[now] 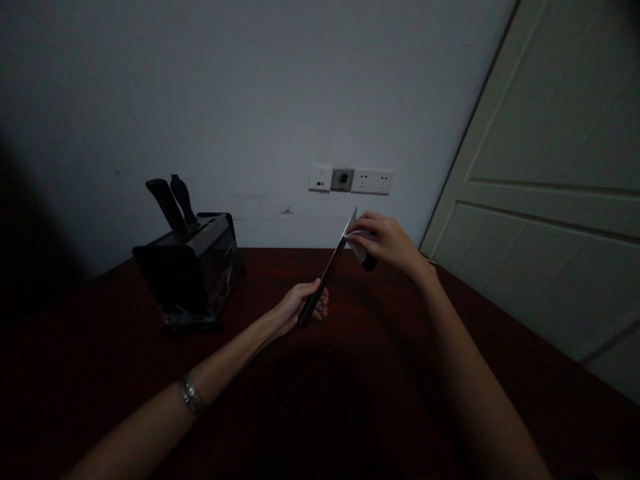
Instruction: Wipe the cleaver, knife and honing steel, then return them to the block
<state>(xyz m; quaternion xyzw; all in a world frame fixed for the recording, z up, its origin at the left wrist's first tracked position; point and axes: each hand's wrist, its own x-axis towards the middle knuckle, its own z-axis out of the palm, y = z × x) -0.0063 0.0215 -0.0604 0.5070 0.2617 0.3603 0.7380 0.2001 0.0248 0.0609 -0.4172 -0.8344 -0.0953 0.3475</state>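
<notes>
My left hand point(300, 305) is closed round the dark handle of a knife point(336, 257), whose blade points up and away over the dark red table point(350, 387). My right hand point(387, 241) pinches a small whitish thing with a dark end point(361, 253) against the upper part of the blade. What that thing is I cannot make out. A metal bracelet point(191, 395) sits on my left wrist.
A black knife block point(193, 270) with two dark handles point(173, 203) sticking up stands at the table's back left. On the grey wall behind is a row of sockets point(351, 179). A white panelled door point(550, 200) fills the right side.
</notes>
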